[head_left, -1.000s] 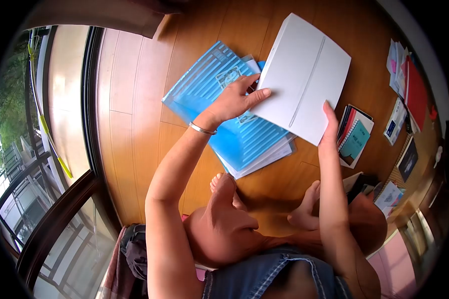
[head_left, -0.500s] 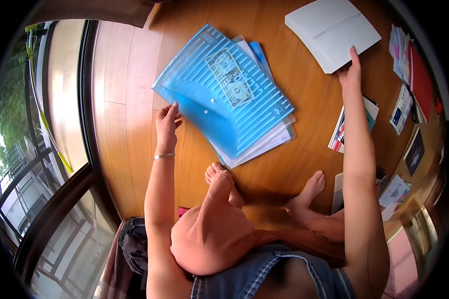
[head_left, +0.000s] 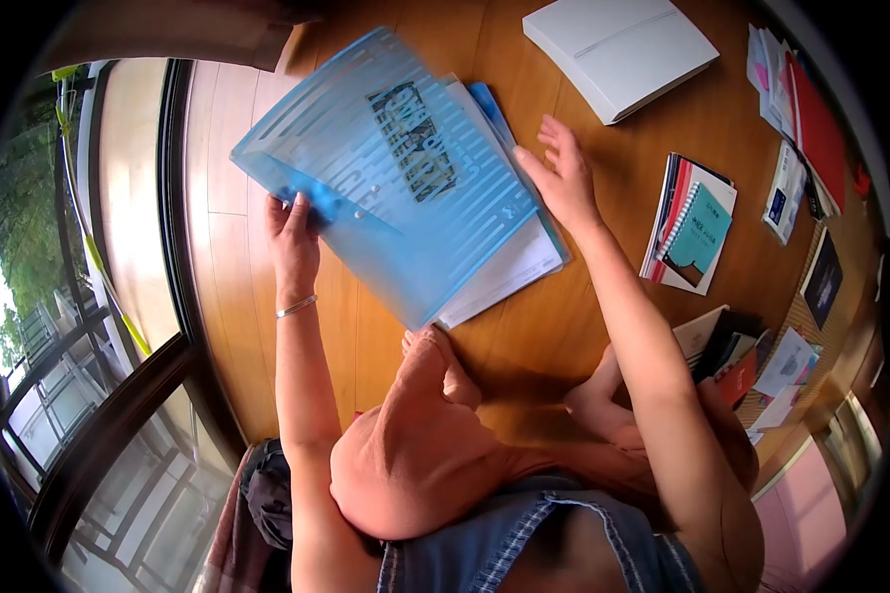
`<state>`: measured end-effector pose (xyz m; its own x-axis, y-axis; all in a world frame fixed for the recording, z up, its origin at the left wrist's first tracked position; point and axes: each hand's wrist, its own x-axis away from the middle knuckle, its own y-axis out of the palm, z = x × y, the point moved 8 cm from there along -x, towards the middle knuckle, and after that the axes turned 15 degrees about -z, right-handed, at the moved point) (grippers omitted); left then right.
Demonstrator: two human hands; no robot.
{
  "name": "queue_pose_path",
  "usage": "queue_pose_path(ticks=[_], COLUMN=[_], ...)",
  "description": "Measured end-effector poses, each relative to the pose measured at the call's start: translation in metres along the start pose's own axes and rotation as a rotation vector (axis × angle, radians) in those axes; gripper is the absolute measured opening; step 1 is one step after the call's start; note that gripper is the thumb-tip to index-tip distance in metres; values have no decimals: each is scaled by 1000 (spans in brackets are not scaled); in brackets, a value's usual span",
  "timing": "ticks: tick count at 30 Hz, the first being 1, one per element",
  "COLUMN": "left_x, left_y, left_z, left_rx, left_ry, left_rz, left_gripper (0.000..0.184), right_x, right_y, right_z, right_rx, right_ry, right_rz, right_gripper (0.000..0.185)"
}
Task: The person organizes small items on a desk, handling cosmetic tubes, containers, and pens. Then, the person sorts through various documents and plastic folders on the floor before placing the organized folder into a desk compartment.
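A blue striped plastic document folder (head_left: 405, 247) is tilted up at its left side, where my left hand (head_left: 294, 237) pinches the edge between thumb and fingers. Two white snap buttons and a printed rectangular label show on its face. Beneath it lie white papers (head_left: 509, 272) in clear sleeves, partly covered. My right hand (head_left: 564, 178) is open with fingers spread, close to the folder's right edge and holding nothing. Beyond it, a flat white box (head_left: 623, 49) rests on the wooden floor.
To the right lie notebooks, a teal spiral one (head_left: 697, 225) on top. Farther right are a red folder (head_left: 816, 133), loose papers (head_left: 786, 361) and a white package (head_left: 786, 198). A window (head_left: 59, 296) runs along the left. A dark bag (head_left: 267, 489) sits by my left arm.
My left hand has lifted the folder's left side and drawn it leftward. My right hand has left the white box and come over to the folder's right edge.
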<state>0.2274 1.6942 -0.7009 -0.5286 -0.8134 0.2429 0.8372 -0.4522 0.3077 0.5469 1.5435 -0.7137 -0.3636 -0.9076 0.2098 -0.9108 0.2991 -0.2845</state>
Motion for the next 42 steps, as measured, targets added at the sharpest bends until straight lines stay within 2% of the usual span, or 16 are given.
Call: queue_pose_path(ticks=[1,3,5,9,11,13,15,19,21,24,28,30,31,34,39,42], left_x=[3,11,26,60,81,91,101,112,114,116,119,122,123,126,128,128], left_y=[-11,-34,-54,-98,-108,-116,-123,-134,-135,-133,-136,-140,-141,-140,-140,-142], left_z=[4,7,4,-19,-28,-38,-50,-75,-77,-77,-77,-78,-78,-78,-82,-83], left_rx=[54,121,138,87,127,130,124,173,177,180,190,182,175,189,213,202], left_ry=[-3,8,-17,-71,-116,-114,-158,-219,-222,-226,-214,-217,-220,-207,-204,-206], left_rz=[9,10,44,139,261,282,332,364,372,383,373,388,395,415,404,406], left_gripper=[21,26,29,32,31,31,29,25,24,24,24,26,27,24,23,23], right_x=[0,7,22,51,53,47,42,40,37,36,41,40,40,41,40,41], right_y=[13,48,81,125,125,68,50,45,43,43,41,43,39,30,17,13], right_z=[-8,-3,-4,-36,-24,-32,12,18,36,54,64,70,73,83,104,111], right_rx=[59,-88,-276,-155,-251,368,442,710,690,549,537,446,446,144,54,-246], right_ry=[-10,107,197,81,34,-219,-31,171,411,436,372,226,224,312,336,281], right_rz=[-95,-269,-384,-599,-530,-8,-8,-125,-180,-163,-96,-100,-103,-126,-168,-156], right_gripper=[60,62,54,33,31,39,56,71,74,70,61,47,47,24,16,15])
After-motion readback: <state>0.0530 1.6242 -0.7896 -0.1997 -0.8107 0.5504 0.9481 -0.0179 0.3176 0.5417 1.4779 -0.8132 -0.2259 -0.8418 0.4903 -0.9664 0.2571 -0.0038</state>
